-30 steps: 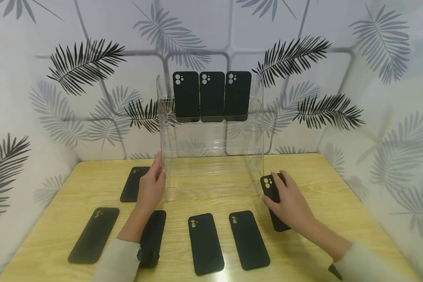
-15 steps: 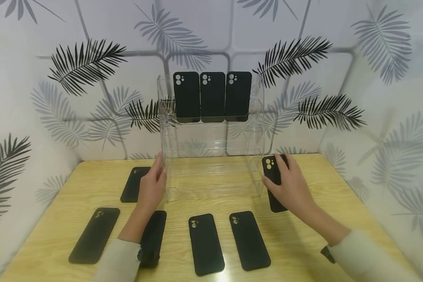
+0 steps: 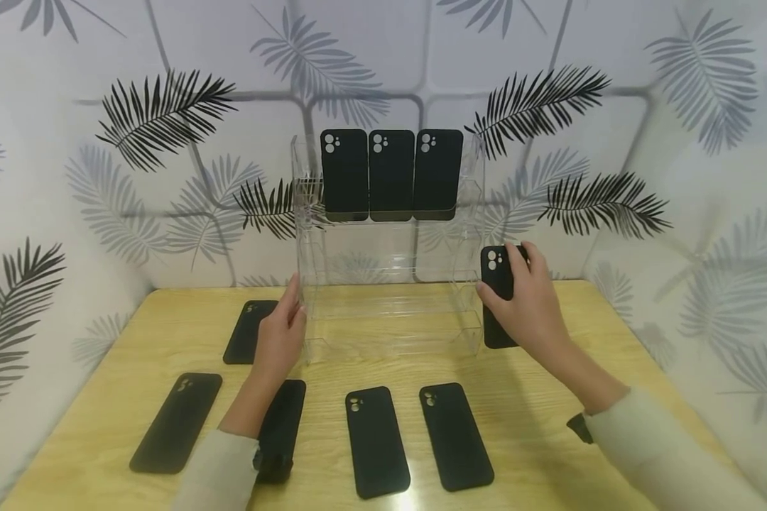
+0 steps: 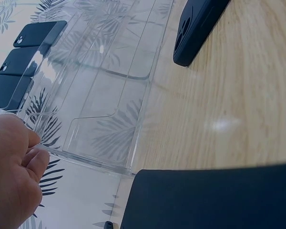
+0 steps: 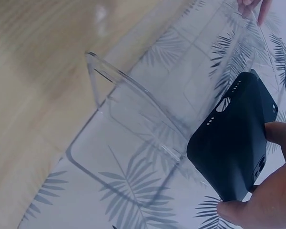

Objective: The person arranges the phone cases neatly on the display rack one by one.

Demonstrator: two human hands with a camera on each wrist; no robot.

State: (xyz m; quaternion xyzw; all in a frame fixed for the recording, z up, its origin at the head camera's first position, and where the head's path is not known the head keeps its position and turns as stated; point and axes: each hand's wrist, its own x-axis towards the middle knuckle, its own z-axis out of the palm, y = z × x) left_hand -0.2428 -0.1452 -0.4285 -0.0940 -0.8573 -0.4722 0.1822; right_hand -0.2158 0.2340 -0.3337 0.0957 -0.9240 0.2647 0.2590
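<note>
A clear acrylic tiered rack (image 3: 393,309) stands at the back of the wooden table. Its left side panel is pinched by my left hand (image 3: 280,342), with fingers on one side and thumb at the edge. Just right of the rack, my right hand (image 3: 535,312) holds a black phone case (image 3: 498,278) upright by its long edges, raised above the table. The right wrist view shows that phone case (image 5: 229,143) tilted, its charging-port end toward the rack. Three black phone cases (image 3: 391,177) stand side by side on the top tier, camera cutouts at upper left.
On the table lie several more black cases: one at front centre (image 3: 377,441), one right of it (image 3: 457,436), one far left (image 3: 175,423), one behind the left hand (image 3: 248,333) and one under the left forearm (image 3: 287,419). Leaf-patterned covering (image 3: 185,42) rises behind.
My right hand has lifted the phone case from the table's right side, up and away from me to beside the rack. The left hand stays on the rack; the view shifted slightly.
</note>
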